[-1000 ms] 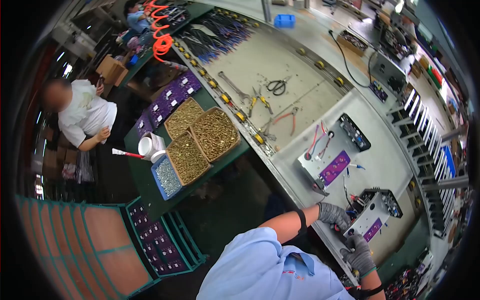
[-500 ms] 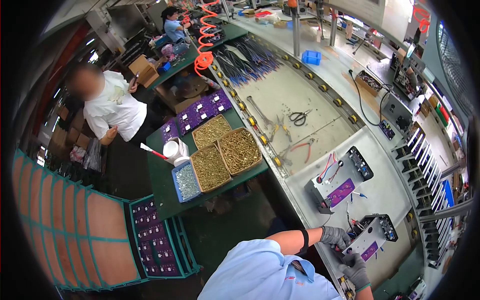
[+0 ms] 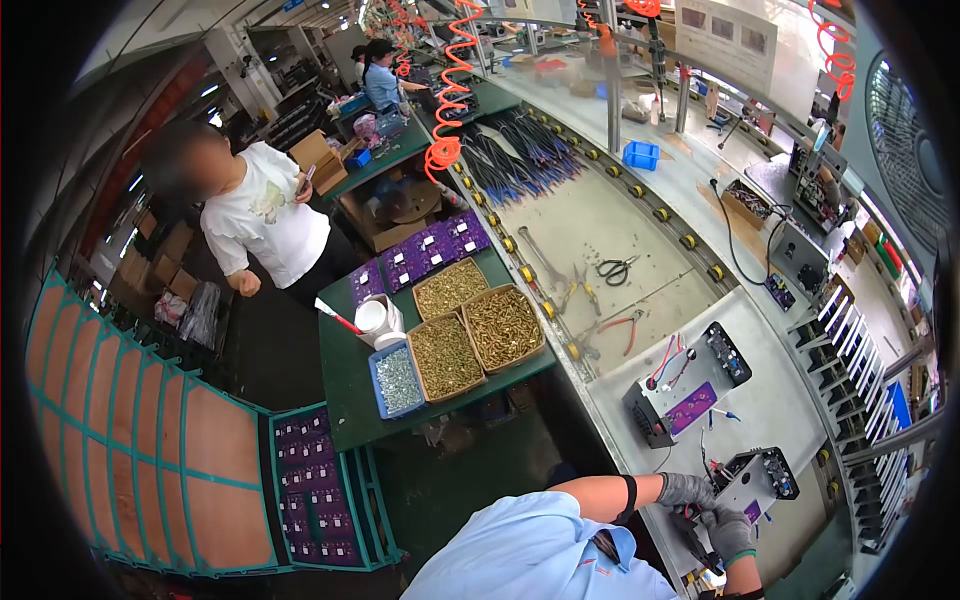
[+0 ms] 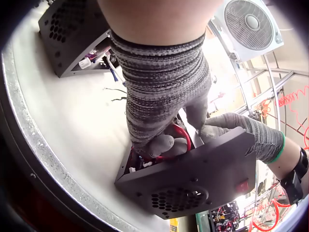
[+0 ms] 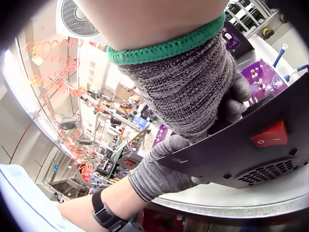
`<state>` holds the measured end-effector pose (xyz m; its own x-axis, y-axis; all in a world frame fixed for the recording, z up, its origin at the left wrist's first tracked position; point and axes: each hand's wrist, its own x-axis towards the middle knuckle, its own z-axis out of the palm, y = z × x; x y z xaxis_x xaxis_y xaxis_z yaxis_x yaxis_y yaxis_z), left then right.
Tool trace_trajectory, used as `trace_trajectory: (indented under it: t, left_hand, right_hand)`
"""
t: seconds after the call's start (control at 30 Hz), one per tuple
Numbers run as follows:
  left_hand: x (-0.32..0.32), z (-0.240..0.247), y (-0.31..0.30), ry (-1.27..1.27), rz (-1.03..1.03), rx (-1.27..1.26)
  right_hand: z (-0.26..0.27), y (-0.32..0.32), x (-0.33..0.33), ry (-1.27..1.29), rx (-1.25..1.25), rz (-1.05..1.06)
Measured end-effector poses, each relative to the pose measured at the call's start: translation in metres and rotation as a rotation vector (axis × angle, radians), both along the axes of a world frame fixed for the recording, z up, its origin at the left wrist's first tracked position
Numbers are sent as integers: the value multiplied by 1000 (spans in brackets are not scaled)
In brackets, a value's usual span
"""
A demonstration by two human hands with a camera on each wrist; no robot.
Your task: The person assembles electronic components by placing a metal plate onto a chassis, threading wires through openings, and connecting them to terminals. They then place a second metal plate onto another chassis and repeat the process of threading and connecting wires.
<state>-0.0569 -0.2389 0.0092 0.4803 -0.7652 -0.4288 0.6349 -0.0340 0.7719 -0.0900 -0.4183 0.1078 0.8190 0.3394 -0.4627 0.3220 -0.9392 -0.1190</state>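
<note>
Both hands wear grey knit gloves and work at one metal box [image 3: 745, 488] with a black end panel [image 4: 193, 179] bearing a vent grille. My left hand [image 4: 166, 92] reaches into the box behind that panel, fingers bent among wires. A red wire [image 4: 186, 137] loops round its fingertips; I cannot tell whether they pinch it. My right hand [image 5: 183, 92] grips the top edge of the panel with curled fingers, its thumb hidden. A red rocker switch [image 5: 270, 135] sits in the panel below it. Beside the right fingers lies a purple circuit board [image 5: 263, 79].
A second box [image 3: 690, 395] with a purple board stands farther along the bench. Beyond it lie pliers [image 3: 622, 328], scissors [image 3: 615, 270] and a wrench [image 3: 540, 255]. Trays of brass parts [image 3: 503, 328] sit on the green table at left, where a person [image 3: 270, 215] stands.
The head view has swung, so the scene sits lower and farther right. My right hand has moved up the panel, closer to my left hand, and the black panel looks more tilted.
</note>
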Motion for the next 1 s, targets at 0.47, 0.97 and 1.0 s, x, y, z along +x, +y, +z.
trace_trajectory:
  t: [0.47,0.97,1.0]
  left_hand:
    - [-4,-8,-2,-289,47,94]
    - [-8,-1,15,-323,88,162]
    - [-8,4,16,-323,91,164]
  right_hand:
    - [-2,-14,-12,75,301,-42]
    - [6,-3,-14,184,497,-327]
    - [4,-4,-13,186,498,-323]
